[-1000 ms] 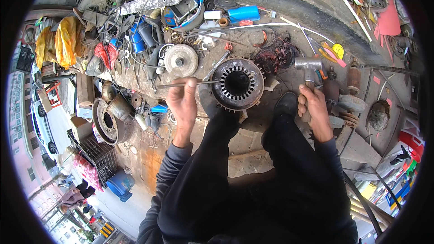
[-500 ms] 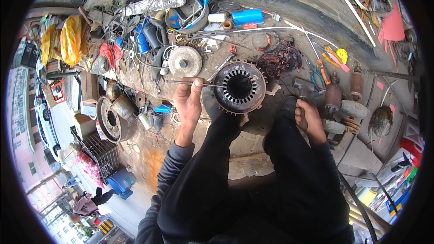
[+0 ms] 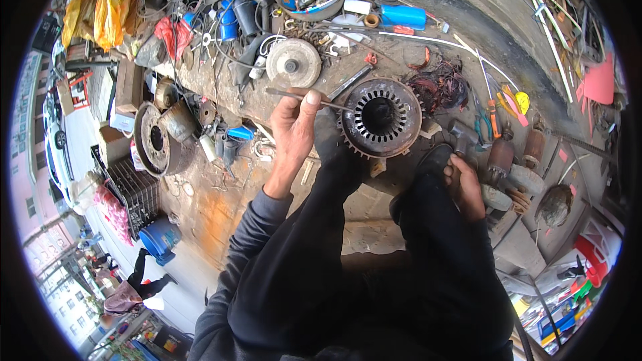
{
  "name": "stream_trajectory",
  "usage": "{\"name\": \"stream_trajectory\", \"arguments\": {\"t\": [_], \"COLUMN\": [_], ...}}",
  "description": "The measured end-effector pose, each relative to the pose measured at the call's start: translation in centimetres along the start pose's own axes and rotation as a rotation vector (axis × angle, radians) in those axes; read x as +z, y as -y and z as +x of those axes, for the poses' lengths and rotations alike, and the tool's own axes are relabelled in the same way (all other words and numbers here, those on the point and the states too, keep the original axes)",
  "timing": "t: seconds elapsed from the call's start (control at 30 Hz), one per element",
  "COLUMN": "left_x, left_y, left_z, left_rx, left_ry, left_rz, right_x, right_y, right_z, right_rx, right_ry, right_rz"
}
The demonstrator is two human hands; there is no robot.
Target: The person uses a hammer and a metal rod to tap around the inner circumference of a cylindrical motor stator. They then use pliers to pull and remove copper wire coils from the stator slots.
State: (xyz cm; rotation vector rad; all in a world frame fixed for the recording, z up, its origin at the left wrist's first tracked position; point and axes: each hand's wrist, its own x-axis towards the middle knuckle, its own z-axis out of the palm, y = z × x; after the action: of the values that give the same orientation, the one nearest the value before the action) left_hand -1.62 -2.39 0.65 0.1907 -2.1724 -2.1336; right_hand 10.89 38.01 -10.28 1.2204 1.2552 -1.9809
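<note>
A round, rusty stator housing [image 3: 405, 134] with a slotted inner ring and dark bore sits between my shoes. My left hand [image 3: 294, 130] grips a thin metal rod [image 3: 281, 92], whose right end reaches the housing's left rim. Low beside my right shoe [image 3: 433, 160], my right hand [image 3: 460, 184] is closed on a hammer, its metal head [image 3: 461, 134] lying just above the fingers. A tangle of reddish-black wire [image 3: 441, 87] lies behind the housing, and pliers [image 3: 480, 127] and an orange-handled tool [image 3: 495, 120] lie to the right.
Scrap parts and blue containers [image 3: 404, 17] crowd the far side, with a grey disc [image 3: 307, 70]. A rusty drum [image 3: 144, 160] and crate [image 3: 127, 184] stand left. Rotors [image 3: 500, 160] lie right. A person [image 3: 124, 297] walks on the street at lower left.
My right hand has brought the hammer down from a raised position to low beside my shoe. My left hand still holds the rod at the rim. The view has shifted slightly.
</note>
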Motion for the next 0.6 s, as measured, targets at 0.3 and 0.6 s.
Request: {"name": "stream_trajectory", "arguments": {"t": [0.3,0.6], "left_x": [0.87,0.91], "left_y": [0.26,0.64], "left_z": [0.59,0.89], "left_rx": [-0.029,-0.001], "left_ry": [0.035,0.077], "left_rz": [-0.060,-0.004], "right_x": [0.30,-0.04], "right_y": [0.01,-0.70], "right_z": [0.06,0.55], "right_rx": [0.005,-0.056], "right_ry": [-0.008,-0.008], "right_rz": [-0.068,-0.101]}}
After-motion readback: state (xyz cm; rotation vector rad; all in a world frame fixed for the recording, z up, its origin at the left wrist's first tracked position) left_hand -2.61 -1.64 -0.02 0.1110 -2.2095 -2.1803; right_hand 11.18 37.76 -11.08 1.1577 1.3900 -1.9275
